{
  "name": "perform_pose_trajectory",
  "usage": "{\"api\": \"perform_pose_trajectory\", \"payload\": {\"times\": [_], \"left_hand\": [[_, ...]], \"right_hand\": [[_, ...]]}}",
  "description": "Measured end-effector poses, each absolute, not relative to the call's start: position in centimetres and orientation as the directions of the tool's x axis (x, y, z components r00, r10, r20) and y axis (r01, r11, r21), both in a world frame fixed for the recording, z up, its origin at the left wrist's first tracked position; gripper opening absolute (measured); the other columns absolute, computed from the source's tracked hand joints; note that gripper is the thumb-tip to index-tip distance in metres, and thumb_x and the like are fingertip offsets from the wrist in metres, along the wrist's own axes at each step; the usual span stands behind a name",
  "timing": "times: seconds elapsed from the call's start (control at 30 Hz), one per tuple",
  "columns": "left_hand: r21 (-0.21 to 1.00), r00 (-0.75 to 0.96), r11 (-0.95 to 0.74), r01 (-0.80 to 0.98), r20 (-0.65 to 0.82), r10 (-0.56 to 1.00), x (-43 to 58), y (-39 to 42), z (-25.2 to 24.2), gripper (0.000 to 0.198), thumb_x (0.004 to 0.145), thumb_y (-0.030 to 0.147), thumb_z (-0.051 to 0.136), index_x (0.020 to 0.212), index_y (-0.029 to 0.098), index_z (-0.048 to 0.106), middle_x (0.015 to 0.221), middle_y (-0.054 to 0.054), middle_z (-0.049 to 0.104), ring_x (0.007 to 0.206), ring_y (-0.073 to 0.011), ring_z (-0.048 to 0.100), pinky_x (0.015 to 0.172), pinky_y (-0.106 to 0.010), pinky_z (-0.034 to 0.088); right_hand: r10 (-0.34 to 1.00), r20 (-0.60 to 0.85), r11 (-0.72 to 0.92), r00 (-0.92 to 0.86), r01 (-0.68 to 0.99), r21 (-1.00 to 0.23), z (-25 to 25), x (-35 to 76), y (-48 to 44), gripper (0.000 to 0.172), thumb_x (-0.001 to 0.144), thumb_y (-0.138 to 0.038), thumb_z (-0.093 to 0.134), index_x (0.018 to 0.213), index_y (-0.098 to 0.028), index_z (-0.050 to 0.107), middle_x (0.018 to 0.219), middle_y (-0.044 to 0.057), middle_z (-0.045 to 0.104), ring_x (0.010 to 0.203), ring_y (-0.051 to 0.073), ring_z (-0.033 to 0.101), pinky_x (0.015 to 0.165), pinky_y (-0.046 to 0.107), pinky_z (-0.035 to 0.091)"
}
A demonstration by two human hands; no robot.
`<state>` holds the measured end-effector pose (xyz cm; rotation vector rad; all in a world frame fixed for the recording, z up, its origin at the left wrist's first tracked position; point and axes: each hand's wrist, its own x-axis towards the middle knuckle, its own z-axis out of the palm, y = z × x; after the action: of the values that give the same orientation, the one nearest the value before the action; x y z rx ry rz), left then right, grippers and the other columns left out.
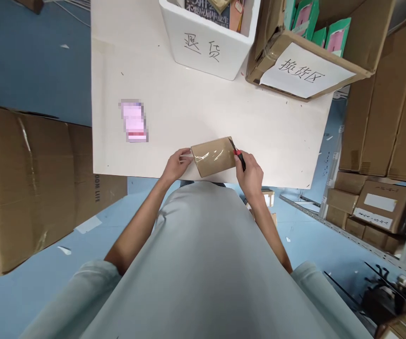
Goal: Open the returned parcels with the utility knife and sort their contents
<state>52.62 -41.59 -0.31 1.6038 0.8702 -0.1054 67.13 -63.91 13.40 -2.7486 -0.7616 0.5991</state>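
A small brown cardboard box (214, 157) with shiny clear tape across its top lies slightly tilted near the table's front edge. My left hand (178, 165) is at its left end, fingers stretched out and apart, the tips at or against that end. In my right hand (251, 174) is a utility knife (238, 154) with a red and black handle. Its blade points up and left, lying at the box's right end. Whether the blade is in the cardboard I cannot tell.
On the white table (118, 66) stand a white bin (206, 44) of books and an open carton (304, 70) holding green and pink packs. A blurred pink item (134, 121) lies left. A large carton (36, 183) flanks the table; stacked boxes (379, 202) stand right.
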Motion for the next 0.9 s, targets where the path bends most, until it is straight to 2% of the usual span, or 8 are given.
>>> {"api": "perform_pose_trajectory", "payload": {"times": [0.13,0.23,0.33,0.57,0.73,0.9], "left_hand": [[0.897,0.803,-0.042,0.440,-0.372,0.466,52.7,-39.4,3.7,0.052,0.104,0.063,0.059,0.138,0.027,0.075,0.145,-0.010,0.074,0.123,-0.0261,0.073,0.111,-0.043,0.059],[0.930,0.865,-0.087,0.358,-0.295,0.407,53.9,-38.6,5.6,0.050,0.099,0.066,0.069,0.128,0.026,0.081,0.140,-0.009,0.075,0.121,-0.0272,0.074,0.106,-0.042,0.061],[0.942,0.897,-0.084,0.324,-0.278,0.343,55.1,-38.1,5.9,0.044,0.095,0.061,0.076,0.118,0.025,0.084,0.129,-0.008,0.079,0.119,-0.0284,0.074,0.103,-0.042,0.063],[0.952,0.921,-0.084,0.295,-0.260,0.290,55.3,-37.2,5.1,0.033,0.096,0.052,0.078,0.113,0.026,0.086,0.124,-0.007,0.082,0.118,-0.0288,0.074,0.104,-0.043,0.063],[0.953,0.921,-0.079,0.294,-0.260,0.291,55.4,-37.3,4.9,0.032,0.096,0.052,0.078,0.113,0.027,0.087,0.125,-0.006,0.082,0.117,-0.0289,0.074,0.104,-0.043,0.063],[0.960,0.920,-0.053,0.274,-0.246,0.307,55.5,-37.5,4.8,0.031,0.095,0.051,0.078,0.111,0.026,0.088,0.121,-0.006,0.083,0.116,-0.0288,0.076,0.106,-0.045,0.064]], "right_hand": [[0.497,-0.433,-0.855,0.752,0.339,-0.392,15.0,63.9,-62.6,0.054,0.120,-0.052,0.026,0.153,-0.027,0.061,0.108,0.009,0.082,0.100,0.030,0.079,0.087,0.036,0.059],[0.499,-0.497,-0.856,0.710,0.314,-0.411,15.4,61.5,-61.5,0.049,0.119,-0.047,0.035,0.157,-0.028,0.058,0.112,0.007,0.085,0.100,0.031,0.081,0.087,0.036,0.060],[0.507,-0.531,-0.860,0.679,0.354,-0.367,15.3,59.7,-60.4,0.051,0.117,-0.040,0.040,0.165,-0.029,0.053,0.126,0.007,0.084,0.109,0.032,0.082,0.090,0.036,0.060],[0.465,-0.588,-0.880,0.662,0.414,-0.231,15.2,57.8,-58.0,0.056,0.119,-0.037,0.036,0.174,-0.029,0.044,0.131,0.008,0.084,0.114,0.031,0.081,0.093,0.037,0.060],[0.417,-0.624,-0.888,0.661,0.442,-0.125,16.1,57.7,-56.9,0.059,0.119,-0.036,0.033,0.178,-0.030,0.037,0.124,0.008,0.085,0.109,0.031,0.081,0.091,0.037,0.060],[0.387,-0.636,-0.885,0.668,0.463,-0.053,17.0,57.3,-55.7,0.058,0.119,-0.037,0.033,0.177,-0.029,0.037,0.115,0.010,0.085,0.106,0.032,0.081,0.089,0.038,0.059]]}}
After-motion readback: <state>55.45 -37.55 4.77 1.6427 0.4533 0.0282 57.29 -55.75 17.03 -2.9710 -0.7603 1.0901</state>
